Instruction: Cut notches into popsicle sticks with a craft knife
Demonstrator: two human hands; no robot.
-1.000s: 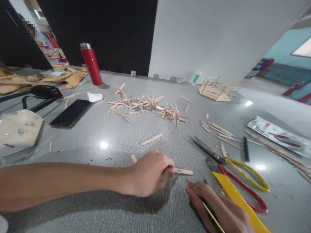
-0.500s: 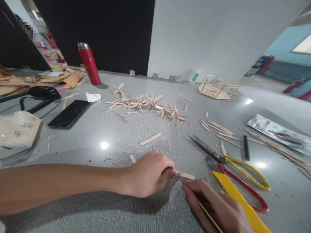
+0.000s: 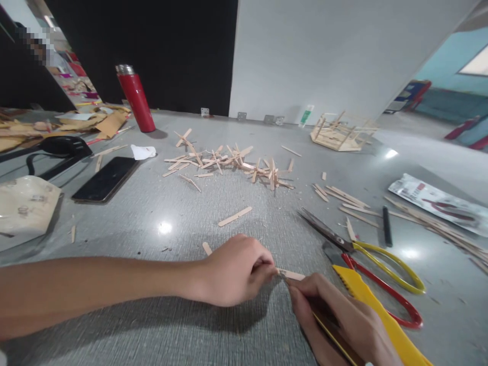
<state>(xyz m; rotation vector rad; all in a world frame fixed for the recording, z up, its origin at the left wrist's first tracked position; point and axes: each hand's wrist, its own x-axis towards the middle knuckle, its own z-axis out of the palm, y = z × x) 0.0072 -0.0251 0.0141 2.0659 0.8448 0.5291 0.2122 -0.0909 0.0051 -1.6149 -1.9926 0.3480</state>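
My left hand (image 3: 242, 272) is closed in a pinch on the end of a flat wooden craft stick (image 3: 293, 275), just above the grey tabletop. My right hand (image 3: 343, 320) grips a slim pen-like tool with a yellowish edge (image 3: 328, 333), its narrow tip against the stick near my left fingertips. The tip is too small to tell its kind. Another craft stick (image 3: 207, 248) partly shows behind my left wrist, and one more craft stick (image 3: 235, 216) lies farther forward. A yellow toothed plastic piece (image 3: 375, 307) lies beside my right hand, partly hidden by it.
Yellow-handled scissors (image 3: 394, 264) and a red-handled tool (image 3: 389, 292) lie at right. A pile of sticks (image 3: 236, 160) lies ahead, with a small wooden frame (image 3: 337, 134) behind. At left are a phone (image 3: 105, 179), a red flask (image 3: 137, 101) and a white packet (image 3: 28, 211).
The view has shifted slightly. My right hand has moved a little to the right and now covers the stick's far end. Both hands keep their grip.
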